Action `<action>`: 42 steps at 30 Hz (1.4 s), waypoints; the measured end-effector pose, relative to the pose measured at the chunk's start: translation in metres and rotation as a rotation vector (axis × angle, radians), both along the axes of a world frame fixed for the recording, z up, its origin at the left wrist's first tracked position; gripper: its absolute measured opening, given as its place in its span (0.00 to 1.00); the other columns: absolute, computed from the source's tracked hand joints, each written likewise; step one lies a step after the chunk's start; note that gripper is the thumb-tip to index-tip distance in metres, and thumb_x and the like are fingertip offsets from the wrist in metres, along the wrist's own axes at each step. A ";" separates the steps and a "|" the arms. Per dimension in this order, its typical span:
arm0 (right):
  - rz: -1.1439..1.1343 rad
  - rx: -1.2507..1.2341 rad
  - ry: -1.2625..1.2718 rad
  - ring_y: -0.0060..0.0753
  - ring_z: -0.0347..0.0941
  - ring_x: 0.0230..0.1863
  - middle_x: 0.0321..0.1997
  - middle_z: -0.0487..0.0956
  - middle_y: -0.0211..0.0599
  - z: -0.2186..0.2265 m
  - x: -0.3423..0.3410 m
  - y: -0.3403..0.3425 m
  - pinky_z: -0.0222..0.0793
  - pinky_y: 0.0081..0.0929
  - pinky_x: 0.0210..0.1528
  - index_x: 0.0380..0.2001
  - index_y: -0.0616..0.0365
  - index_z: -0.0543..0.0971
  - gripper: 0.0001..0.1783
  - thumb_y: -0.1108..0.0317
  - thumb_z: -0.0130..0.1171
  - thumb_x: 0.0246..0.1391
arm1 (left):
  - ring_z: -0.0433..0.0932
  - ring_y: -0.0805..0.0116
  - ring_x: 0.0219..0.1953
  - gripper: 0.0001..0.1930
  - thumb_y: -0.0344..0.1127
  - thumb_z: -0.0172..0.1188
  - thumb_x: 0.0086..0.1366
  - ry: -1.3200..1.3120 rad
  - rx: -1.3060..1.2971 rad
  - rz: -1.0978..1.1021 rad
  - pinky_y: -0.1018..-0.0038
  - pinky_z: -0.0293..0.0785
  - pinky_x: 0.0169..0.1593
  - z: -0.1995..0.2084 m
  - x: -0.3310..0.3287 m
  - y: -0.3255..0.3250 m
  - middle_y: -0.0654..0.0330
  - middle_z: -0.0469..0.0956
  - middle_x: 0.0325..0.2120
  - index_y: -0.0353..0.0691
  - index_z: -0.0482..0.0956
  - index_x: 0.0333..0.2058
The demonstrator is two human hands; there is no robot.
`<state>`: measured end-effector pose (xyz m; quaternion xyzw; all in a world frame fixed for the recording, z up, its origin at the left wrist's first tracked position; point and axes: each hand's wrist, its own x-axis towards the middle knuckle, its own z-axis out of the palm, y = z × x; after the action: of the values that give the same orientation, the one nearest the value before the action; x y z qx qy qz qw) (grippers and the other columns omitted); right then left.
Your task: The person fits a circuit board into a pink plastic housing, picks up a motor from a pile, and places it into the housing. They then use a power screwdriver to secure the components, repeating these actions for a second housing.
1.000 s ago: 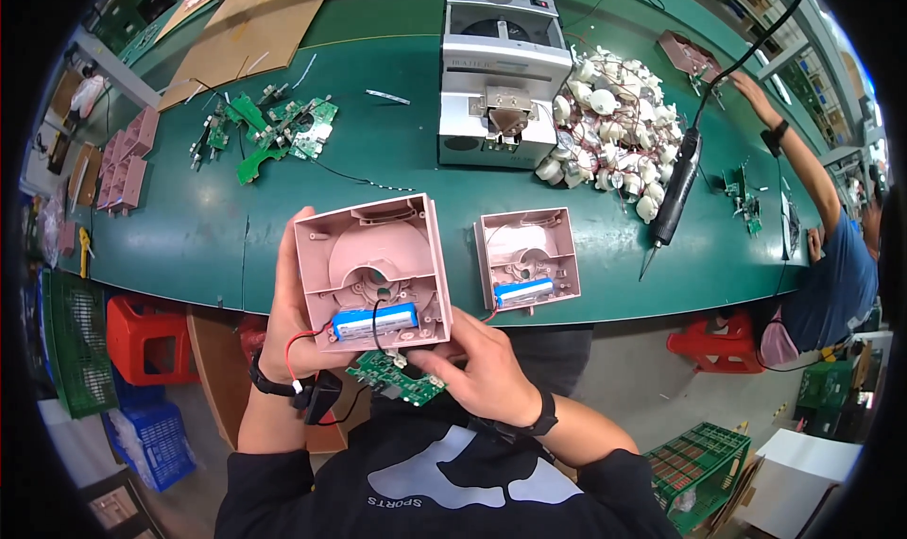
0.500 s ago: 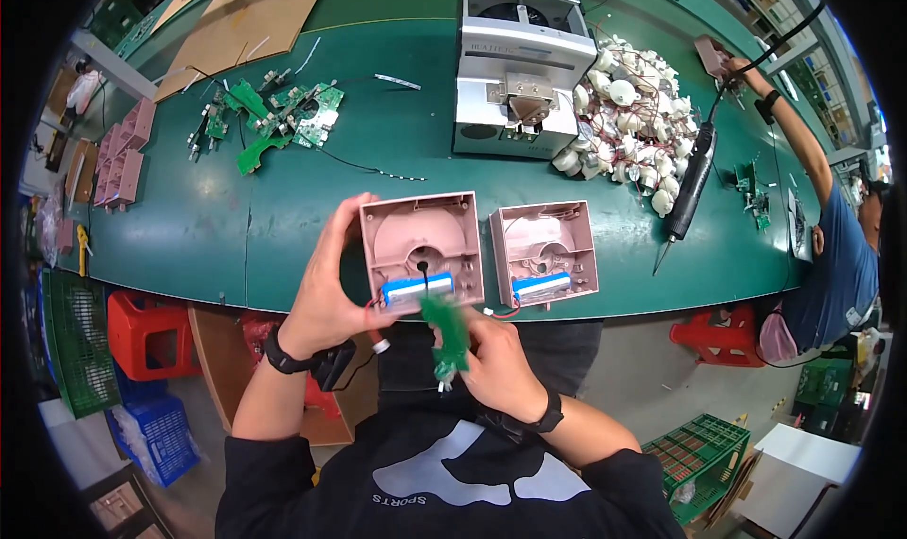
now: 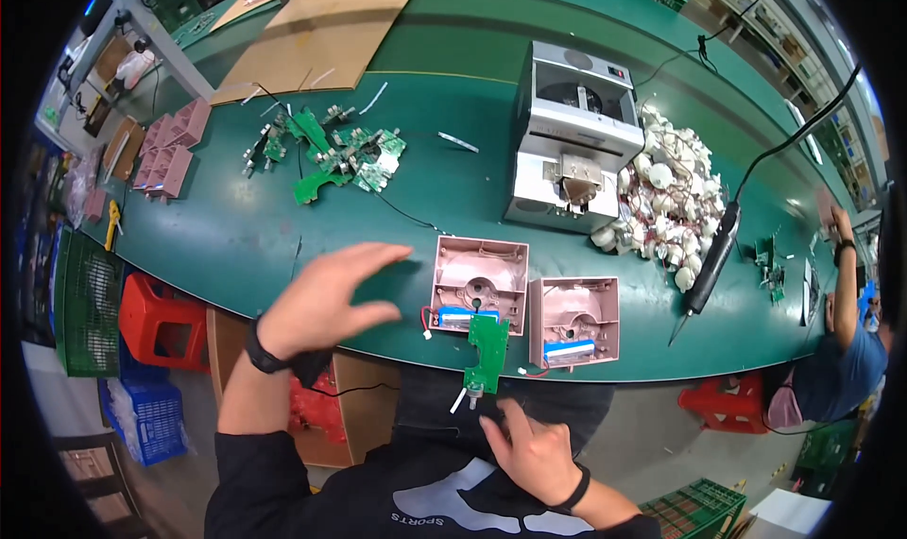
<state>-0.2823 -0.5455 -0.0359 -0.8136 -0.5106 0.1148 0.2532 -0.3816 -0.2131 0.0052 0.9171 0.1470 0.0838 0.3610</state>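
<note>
The green circuit board (image 3: 487, 350) lies at the near edge of the worktop (image 3: 236, 237), its long axis running near to far; its far end overlaps the pink housing (image 3: 478, 284), its near, connector end juts past the edge toward you. Placed so, it likely sits within easy reach. Your right hand (image 3: 534, 449), loosely curled, hovers just below that end, grasping nothing I can see. Your left hand (image 3: 331, 298) hangs open over the worktop to the left, fingers spread, empty. A second pink housing (image 3: 573, 320) sits just right.
</note>
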 end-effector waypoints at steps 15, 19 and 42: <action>0.250 0.081 0.070 0.31 0.79 0.21 0.21 0.79 0.31 0.013 0.013 -0.019 0.73 0.27 0.22 0.44 0.60 0.79 0.19 0.63 0.72 0.54 | 0.83 0.66 0.39 0.13 0.35 0.59 0.73 -0.531 -0.064 0.400 0.69 0.81 0.44 0.021 0.047 0.091 0.60 0.83 0.35 0.34 0.82 0.50; 0.120 0.293 0.295 0.26 0.77 0.21 0.25 0.79 0.33 0.036 0.027 -0.015 0.75 0.22 0.26 0.49 0.61 0.79 0.24 0.65 0.76 0.50 | 0.83 0.72 0.39 0.17 0.42 0.54 0.77 -0.557 -0.645 0.422 0.72 0.83 0.41 0.052 0.045 0.021 0.60 0.84 0.36 0.32 0.81 0.51; -0.097 0.892 1.275 0.45 0.85 0.30 0.52 0.80 0.68 0.051 0.030 -0.111 0.83 0.31 0.32 0.26 0.62 0.74 0.14 0.67 0.54 0.66 | 0.86 0.66 0.43 0.32 0.55 0.42 0.79 0.463 -1.929 -0.116 0.75 0.82 0.41 0.012 0.062 -0.209 0.51 0.86 0.39 0.27 0.82 0.49</action>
<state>-0.2521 -0.6566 0.0146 -0.4331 -0.2283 0.3329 0.8059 -0.3194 -0.4226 0.0167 0.2301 0.1739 -0.2706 0.9185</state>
